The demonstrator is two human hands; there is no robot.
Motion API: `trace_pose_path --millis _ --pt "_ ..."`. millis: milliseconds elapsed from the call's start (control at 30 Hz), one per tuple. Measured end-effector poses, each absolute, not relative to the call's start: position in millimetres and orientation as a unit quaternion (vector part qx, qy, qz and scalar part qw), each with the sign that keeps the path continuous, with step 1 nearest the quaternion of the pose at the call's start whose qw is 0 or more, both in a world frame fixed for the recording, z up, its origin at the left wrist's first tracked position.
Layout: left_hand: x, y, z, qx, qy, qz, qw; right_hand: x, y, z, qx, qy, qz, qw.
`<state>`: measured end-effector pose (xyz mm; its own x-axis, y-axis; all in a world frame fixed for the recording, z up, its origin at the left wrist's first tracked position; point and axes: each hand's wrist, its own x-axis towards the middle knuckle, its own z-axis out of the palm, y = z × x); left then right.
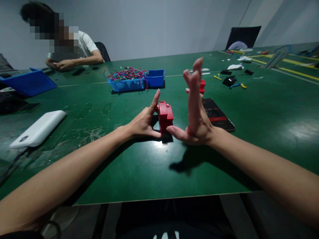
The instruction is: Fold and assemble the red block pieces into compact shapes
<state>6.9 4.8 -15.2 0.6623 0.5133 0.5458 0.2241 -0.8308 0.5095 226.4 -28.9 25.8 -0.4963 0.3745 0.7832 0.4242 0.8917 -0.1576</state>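
Note:
A red block-like part [165, 116] with stepped edges stands upright on the green table [149, 179] in front of me. On its left side, my left hand [143, 122] touches it, with thumb and index finger spread wide and the other fingers partly hidden. My right hand [196, 113] is raised on the other side, palm turned inward and fingers pointing up. Its thumb tip meets the lower right of the red part. Behind that hand a second red piece [202, 85] shows in part.
A phone [219, 116] lies at right, a white power bank [38, 129] with a cable at left. Blue bins [128, 85] farther back hold tangled wires. Pliers [238, 85] and black scraps lie at back right. Another person [82, 49] sits across the table near a tilted blue bin [30, 83].

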Motion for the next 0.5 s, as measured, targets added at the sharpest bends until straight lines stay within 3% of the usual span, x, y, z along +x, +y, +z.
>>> trace_pose_path --millis 67,133,267,500 --pt "6 3 -14 0.888 0.218 0.351 0.199 226 -34 32 -0.210 -0.811 -0.057 0.543" --pt "5 5 -15 0.893 0.220 0.349 0.179 224 -36 33 -0.214 -0.792 -0.064 0.568" --pt "2 14 -22 0.914 0.167 0.356 0.105 220 -28 21 -0.170 -0.925 -0.015 0.338" --pt "1 13 -26 0.907 0.203 0.353 0.107 220 -21 6 -0.200 -0.912 0.038 0.357"
